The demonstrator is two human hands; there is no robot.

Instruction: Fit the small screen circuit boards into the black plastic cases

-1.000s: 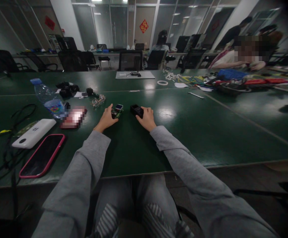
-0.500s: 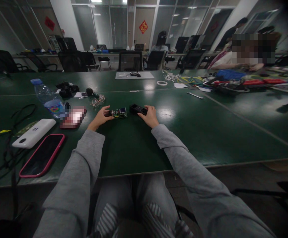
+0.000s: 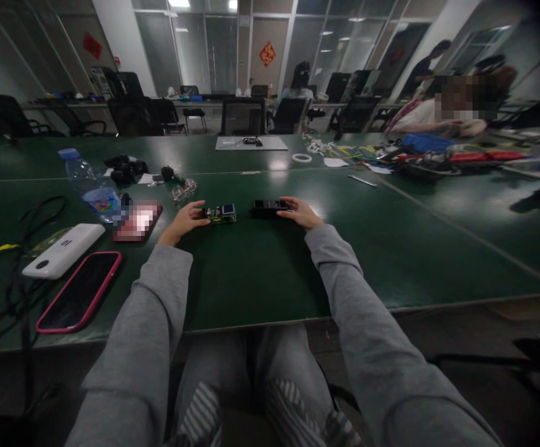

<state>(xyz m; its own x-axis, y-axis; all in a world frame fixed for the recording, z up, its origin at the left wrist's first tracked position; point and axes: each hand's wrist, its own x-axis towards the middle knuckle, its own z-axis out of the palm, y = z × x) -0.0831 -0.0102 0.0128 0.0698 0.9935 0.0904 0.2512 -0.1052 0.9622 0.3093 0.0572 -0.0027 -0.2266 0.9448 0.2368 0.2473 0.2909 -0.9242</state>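
My left hand (image 3: 184, 220) is closed on the left end of a small circuit board (image 3: 223, 213) that carries a little dark screen and green edges. Across a short gap to the right, my right hand (image 3: 301, 212) grips the right end of a black plastic case (image 3: 266, 208) with openings in its upper face. Board and case are apart, roughly in line, at or just above the green table (image 3: 256, 273). My fingers hide the outer ends of both things.
On the left lie a pink-edged phone (image 3: 80, 292), a white power bank (image 3: 65, 251), a red phone-like slab (image 3: 138, 221) and a tilted plastic bottle (image 3: 94, 192). Glasses (image 3: 185, 189) lie beyond my left hand. Tangled cables (image 3: 358, 152) and a seated person (image 3: 431, 118) are at the far right.
My right hand has moved right with the black case, which has turned from slanting to nearly level, widening the gap. My left hand and the circuit board have barely shifted.
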